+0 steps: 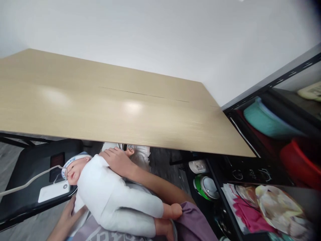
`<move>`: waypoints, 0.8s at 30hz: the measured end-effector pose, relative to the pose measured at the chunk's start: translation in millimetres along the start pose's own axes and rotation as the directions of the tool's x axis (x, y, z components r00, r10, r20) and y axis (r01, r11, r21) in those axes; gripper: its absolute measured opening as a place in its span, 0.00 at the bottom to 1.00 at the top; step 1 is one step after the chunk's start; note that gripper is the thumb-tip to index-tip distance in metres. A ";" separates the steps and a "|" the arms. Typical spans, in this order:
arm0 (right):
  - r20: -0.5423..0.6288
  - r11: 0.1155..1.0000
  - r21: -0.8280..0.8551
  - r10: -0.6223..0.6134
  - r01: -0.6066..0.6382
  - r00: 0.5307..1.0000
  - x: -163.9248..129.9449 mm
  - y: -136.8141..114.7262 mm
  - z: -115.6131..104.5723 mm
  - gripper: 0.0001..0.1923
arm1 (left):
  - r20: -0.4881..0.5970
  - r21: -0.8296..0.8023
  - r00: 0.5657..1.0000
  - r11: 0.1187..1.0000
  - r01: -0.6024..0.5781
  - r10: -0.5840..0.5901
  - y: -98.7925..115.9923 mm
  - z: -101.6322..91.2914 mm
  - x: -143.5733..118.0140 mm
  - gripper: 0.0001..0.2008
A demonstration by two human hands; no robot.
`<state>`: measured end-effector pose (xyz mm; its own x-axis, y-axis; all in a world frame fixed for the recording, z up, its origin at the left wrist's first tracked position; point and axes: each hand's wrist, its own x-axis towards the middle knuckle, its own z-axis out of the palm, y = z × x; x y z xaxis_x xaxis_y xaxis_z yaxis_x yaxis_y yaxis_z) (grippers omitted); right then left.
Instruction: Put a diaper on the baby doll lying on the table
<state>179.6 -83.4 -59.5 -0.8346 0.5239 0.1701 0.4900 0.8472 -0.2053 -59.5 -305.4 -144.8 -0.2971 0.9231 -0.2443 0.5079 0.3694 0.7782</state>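
Cradling a baby doll on the lap, below the near edge of the desk. Left hand tucked under the doll's back and shoulder, fingers spread flat against the white suit, supporting rather than clamping; partly hidden by the body. Right hand laid open over the doll's chest and shoulder, fingers curved loosely around the far side, forearm running back across the lap toward a purple sleeve. Doll lying on its back, head to the left in a white cap with a blue band, face up, bare feet to the right touching the purple cloth. Just beyond the right hand, a bundle of white fabric under the desk edge. Left of the doll's head, a white power bank with a white cable resting on a black chair seat. Right of the lap, on the floor, a green-rimmed round container and a small white object. Further right, black shelving holding a teal tub, a red basin and crumpled pink and patterned bags. Beyond all, pale wooden desk top, and a white wall behind.
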 end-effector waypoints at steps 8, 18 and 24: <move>-0.188 0.943 0.272 0.249 -0.193 0.950 -89.8 6.0 -72.5 0.24 | 0.060 -0.085 0.984 0.983 -0.163 0.168 60.1 -18.1 1.3 0.34; -0.139 0.723 0.279 0.682 -0.632 0.718 -183.2 45.4 -99.5 0.10 | 0.302 0.244 0.754 0.717 -0.653 0.584 186.8 -30.3 86.2 0.26; -0.120 0.604 0.393 0.781 -0.694 0.613 -199.6 50.2 -92.7 0.17 | 0.320 0.505 0.793 0.614 -0.606 0.519 209.8 -23.3 122.3 0.27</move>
<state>394.1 -137.3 -14.5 -0.0984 0.9934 0.0591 0.7759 0.1138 -0.6205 -8.2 -117.5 2.1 0.2871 0.9576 0.0248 0.9005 -0.2786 0.3338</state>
